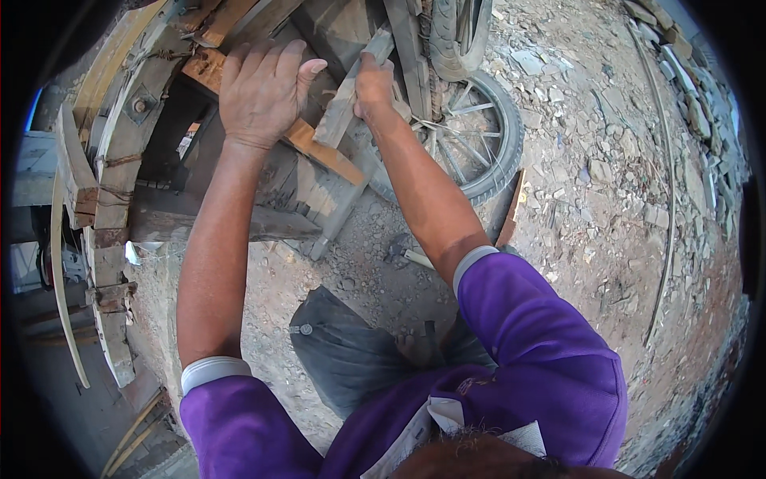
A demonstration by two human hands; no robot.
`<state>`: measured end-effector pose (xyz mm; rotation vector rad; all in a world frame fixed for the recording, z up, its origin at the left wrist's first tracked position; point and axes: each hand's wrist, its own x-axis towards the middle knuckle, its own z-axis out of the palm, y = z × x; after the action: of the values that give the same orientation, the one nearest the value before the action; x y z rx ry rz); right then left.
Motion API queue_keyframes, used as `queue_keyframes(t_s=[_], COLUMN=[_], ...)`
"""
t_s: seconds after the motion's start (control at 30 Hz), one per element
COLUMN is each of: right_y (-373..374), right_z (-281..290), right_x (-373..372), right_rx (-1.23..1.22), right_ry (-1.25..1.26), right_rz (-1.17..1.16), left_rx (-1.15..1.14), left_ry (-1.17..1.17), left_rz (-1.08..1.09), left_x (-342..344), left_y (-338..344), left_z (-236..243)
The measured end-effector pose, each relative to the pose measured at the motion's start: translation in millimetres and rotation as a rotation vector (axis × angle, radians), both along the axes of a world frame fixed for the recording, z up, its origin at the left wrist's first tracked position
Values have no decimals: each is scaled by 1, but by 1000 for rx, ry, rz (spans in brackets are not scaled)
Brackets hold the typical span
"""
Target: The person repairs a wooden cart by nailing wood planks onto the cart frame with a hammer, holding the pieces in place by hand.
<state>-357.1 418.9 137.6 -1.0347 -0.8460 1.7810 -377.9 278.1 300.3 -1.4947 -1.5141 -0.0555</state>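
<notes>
One right hand (373, 86), closed round the wooden block (339, 118), seemingly needed steadiness, while the flattened left hand (262, 97) looked empty.

A spoked wheel (511, 132) sits among debris. To its right, pale rubble (590, 164) spreads out; farther right runs a long, thin pole (672, 184), then heaped stones (712, 120). Just below the wheel is a narrow brown strip (512, 211); far to its left, a pale slat (57, 271).
</notes>
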Motion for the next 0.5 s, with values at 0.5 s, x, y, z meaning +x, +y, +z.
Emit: queue_keyframes(t_s=[0.5], right_y=[-5], right_z=[-58], right_x=[10], right_rx=[31], right_ry=[69], right_rz=[22], left_rx=[-15], left_ry=[-2], left_rz=[44], left_x=[2], left_y=[1], left_z=[-3])
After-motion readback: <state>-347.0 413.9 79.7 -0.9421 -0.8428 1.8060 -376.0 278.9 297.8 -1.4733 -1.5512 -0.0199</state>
